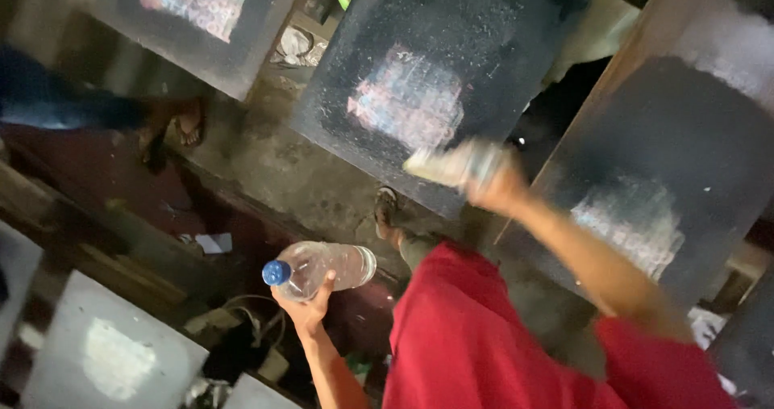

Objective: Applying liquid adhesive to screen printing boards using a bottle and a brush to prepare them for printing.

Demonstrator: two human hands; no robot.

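Head view: dark, perhaps concrete, floor.

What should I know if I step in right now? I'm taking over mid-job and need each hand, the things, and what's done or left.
Left hand: holds a clear plastic bottle with a blue cap, lying sideways.
Right hand: raised, gripping a blurred pale cloth or sponge against the middle dark panel.
Done: the panels show pale patches.
Left: cannot tell how much more; the picture is blurred.
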